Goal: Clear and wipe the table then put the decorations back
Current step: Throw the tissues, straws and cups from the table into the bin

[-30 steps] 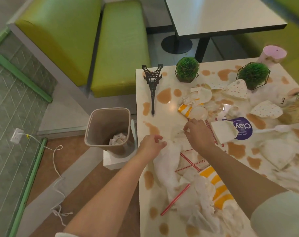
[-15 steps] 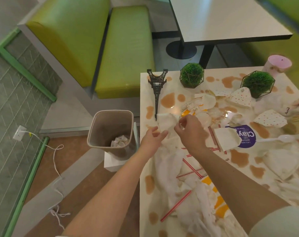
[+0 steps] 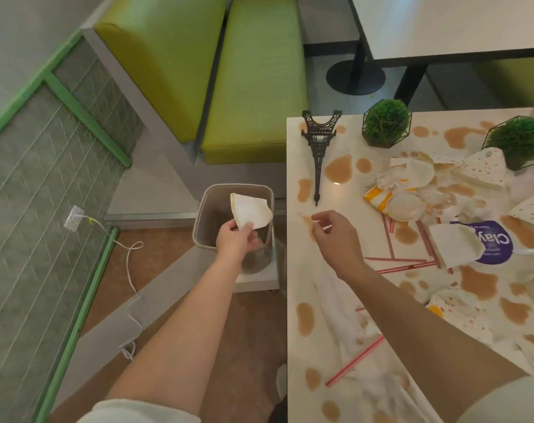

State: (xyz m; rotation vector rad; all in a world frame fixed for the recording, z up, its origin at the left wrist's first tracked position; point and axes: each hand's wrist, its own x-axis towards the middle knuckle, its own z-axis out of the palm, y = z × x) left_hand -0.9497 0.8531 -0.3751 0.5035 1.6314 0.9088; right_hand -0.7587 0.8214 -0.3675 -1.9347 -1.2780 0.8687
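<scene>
My left hand (image 3: 236, 239) pinches a torn piece of white paper plate (image 3: 249, 210) above the open beige bin (image 3: 212, 206) left of the table. Over the table's left edge my right hand (image 3: 336, 236) hovers with its fingers loosely curled, holding nothing. The white table (image 3: 296, 270) is spotted with brown spills. On it lie more plate pieces (image 3: 415, 175), a crumpled white tissue (image 3: 345, 312), red-striped straws (image 3: 397, 265) and a purple sticker (image 3: 497, 242). A black Eiffel tower model (image 3: 319, 148) and two green plant balls in wire frames (image 3: 386, 123) (image 3: 522, 141) stand at the far side.
A green bench seat (image 3: 253, 77) stands beyond the bin. Another table (image 3: 448, 22) with a black pedestal is at the back right. A white cable (image 3: 128, 254) runs from a wall socket across the floor on the left. The bin sits on a white block (image 3: 259, 282).
My left hand has taken a plate piece from the table and carried it left over the bin. My right hand let go and drew back slightly. The view has shifted left.
</scene>
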